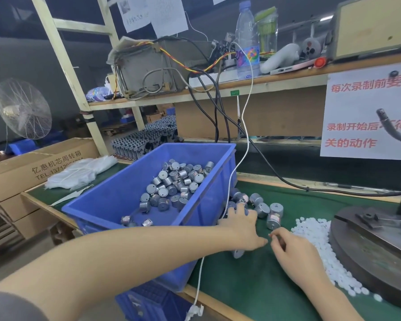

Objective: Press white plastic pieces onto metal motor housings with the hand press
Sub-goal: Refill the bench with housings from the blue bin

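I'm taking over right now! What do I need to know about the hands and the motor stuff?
Left hand: lies on the loose motor housings on the mat beside the blue bin; grip unclear.
Right hand: fingers curled by the white plastic pieces; whether it pinches one is unclear.
More housings lie in the bin. Hand press stands on the right, no housing seen on it.
Done: nothing visibly pressed. Left: pair a piece with a housing, press, repeat.
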A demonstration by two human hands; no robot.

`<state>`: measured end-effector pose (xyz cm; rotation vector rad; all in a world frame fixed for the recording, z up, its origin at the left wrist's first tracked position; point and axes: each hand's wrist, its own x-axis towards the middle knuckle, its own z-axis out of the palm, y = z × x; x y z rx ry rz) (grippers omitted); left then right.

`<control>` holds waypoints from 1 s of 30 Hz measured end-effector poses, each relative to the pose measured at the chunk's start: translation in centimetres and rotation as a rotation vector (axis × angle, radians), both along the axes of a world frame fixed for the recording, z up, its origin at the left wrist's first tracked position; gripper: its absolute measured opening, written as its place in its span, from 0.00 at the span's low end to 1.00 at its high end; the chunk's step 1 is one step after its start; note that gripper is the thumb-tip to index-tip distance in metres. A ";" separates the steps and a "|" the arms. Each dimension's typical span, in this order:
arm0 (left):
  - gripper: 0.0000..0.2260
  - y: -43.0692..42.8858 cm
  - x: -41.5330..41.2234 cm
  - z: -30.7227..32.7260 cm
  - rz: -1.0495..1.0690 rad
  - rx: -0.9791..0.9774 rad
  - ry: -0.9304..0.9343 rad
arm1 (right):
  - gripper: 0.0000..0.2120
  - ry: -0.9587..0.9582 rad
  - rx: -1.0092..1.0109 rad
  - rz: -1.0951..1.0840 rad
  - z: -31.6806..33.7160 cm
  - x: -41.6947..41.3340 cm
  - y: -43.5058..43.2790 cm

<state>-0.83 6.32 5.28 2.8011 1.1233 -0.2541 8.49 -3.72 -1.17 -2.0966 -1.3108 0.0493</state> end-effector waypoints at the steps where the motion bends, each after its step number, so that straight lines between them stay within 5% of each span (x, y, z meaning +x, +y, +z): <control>1: 0.24 0.0 -0.2 1.4 -0.033 -0.065 -0.036 | 0.07 -0.004 0.001 -0.001 0.0 0.0 0.0; 5: 0.09 3.0 -2.8 8.5 -0.092 -0.269 -0.393 | 0.06 0.001 -0.001 -0.012 0.0 0.1 0.0; 8: 0.07 7.4 -6.1 11.4 0.059 -0.396 -0.583 | 0.06 0.011 0.005 -0.010 0.1 -0.2 -0.1; 11: 0.07 11.9 -9.4 11.4 0.176 -0.324 -0.626 | 0.07 0.005 0.019 -0.003 0.5 -0.5 -0.2; 14: 0.13 15.1 -12.6 9.5 0.237 -0.195 -0.154 | 0.09 -0.062 0.094 0.092 0.9 -2.1 -0.5; 16: 0.28 16.0 -14.7 7.5 0.360 -0.253 0.246 | 0.12 -0.160 0.157 0.272 1.3 -4.5 -0.7; 18: 0.39 16.1 -16.3 5.7 0.495 -0.354 0.428 | 0.18 -0.249 0.116 0.438 1.7 -6.7 -0.6; 25: 0.26 15.2 -16.7 4.0 0.514 -0.511 0.373 | 0.32 -0.279 -0.068 0.629 0.5 -8.2 1.8; 30: 0.23 14.7 -15.9 3.6 0.476 -0.555 0.307 | 0.23 -0.280 -0.076 0.602 0.5 -9.4 4.1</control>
